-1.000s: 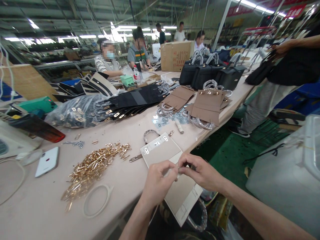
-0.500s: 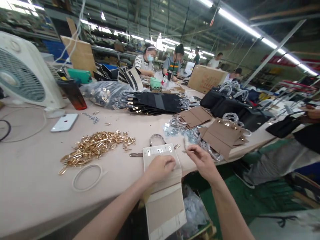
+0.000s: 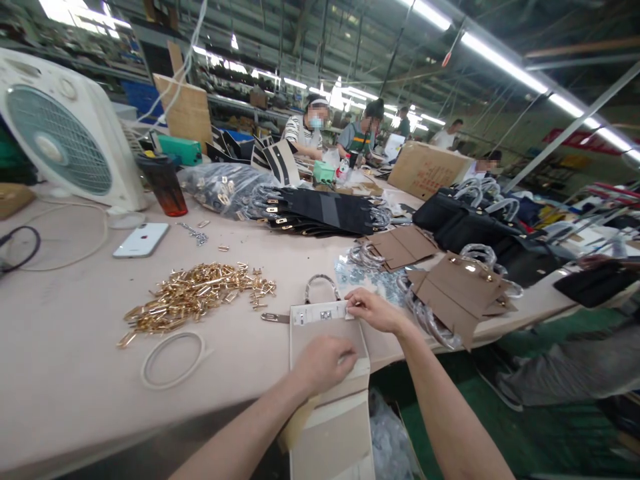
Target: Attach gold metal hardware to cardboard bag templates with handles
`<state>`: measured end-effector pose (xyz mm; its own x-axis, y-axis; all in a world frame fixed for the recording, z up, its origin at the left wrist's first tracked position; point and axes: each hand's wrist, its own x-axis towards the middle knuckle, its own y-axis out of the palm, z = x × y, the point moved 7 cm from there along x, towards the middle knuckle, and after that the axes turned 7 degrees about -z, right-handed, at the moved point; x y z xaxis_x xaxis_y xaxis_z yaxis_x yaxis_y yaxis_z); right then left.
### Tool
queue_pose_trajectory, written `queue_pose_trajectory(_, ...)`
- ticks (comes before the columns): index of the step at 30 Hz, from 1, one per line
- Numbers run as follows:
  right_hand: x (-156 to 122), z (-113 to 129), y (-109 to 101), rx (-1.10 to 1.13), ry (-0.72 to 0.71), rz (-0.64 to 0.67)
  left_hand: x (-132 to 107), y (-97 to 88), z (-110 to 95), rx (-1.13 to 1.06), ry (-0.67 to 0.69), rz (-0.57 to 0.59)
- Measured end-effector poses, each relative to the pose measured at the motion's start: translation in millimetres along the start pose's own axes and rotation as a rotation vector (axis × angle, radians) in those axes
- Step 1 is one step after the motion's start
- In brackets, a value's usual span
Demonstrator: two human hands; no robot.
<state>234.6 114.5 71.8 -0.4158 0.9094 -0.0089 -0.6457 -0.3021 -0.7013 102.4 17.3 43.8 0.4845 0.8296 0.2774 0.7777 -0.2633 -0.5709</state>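
A light beige bag panel (image 3: 327, 340) lies at the table's front edge, its lower part hanging over. A plastic-wrapped handle (image 3: 321, 279) arches from its top, and a brown strap (image 3: 275, 318) sticks out on the left. Metal fittings (image 3: 326, 315) run along the panel's upper band. My right hand (image 3: 375, 311) pinches at the band's right end; whatever is between the fingertips is too small to make out. Over the panel's middle is my left hand (image 3: 325, 363), its fingers curled closed, contents hidden. A yellowish sheet (image 3: 299, 425) hangs below the left wrist.
A heap of gold hardware (image 3: 200, 293) and a roll of tape (image 3: 173, 360) lie left. Behind are a phone (image 3: 141, 240), a tumbler (image 3: 164, 187), a fan (image 3: 65, 133) and stacked black pieces (image 3: 320, 210). Brown bag pieces (image 3: 457, 287) lie right. Co-workers sit across the table.
My right hand has moved left from beside the panel onto the right end of its upper band. My left hand has shifted slightly down the panel. The camera view has turned a little left.
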Motion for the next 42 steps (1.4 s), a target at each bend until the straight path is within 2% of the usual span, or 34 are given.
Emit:
queue_pose_trajectory(13,-1,-6,7,0.054,-0.065,-0.098,0,-2.0,-1,-0.028,-0.024,0.010)
queue_pose_trajectory(19,2,-4,7,0.035,-0.026,-0.094,-2,-3.8,-1,-0.049,-0.068,0.004)
queue_pose_trajectory(22,7,-8,8,-0.005,0.012,-0.075,-2,8.7,11,-0.047,-0.086,0.002)
queue_pose_trajectory(25,15,-15,11,-0.061,0.056,-0.044,4,30.2,34,0.006,-0.104,0.071)
queue_pose_trajectory(27,20,-18,12,-0.082,0.072,-0.032,7,37.8,43,0.050,-0.111,0.098)
queue_pose_trajectory(29,23,-18,12,-0.094,0.071,-0.023,6,35.3,39,0.063,-0.094,0.083)
queue_pose_trajectory(35,27,-31,14,-0.067,0.094,0.054,-2,6.9,3,-0.029,-0.028,0.035)
queue_pose_trajectory(39,37,-48,10,0.057,0.133,0.016,-1,6.4,-2,-0.034,0.016,0.078)
queue_pose_trajectory(42,45,-57,17,0.216,0.214,0.154,-2,9.2,-2,-0.015,0.035,0.103)
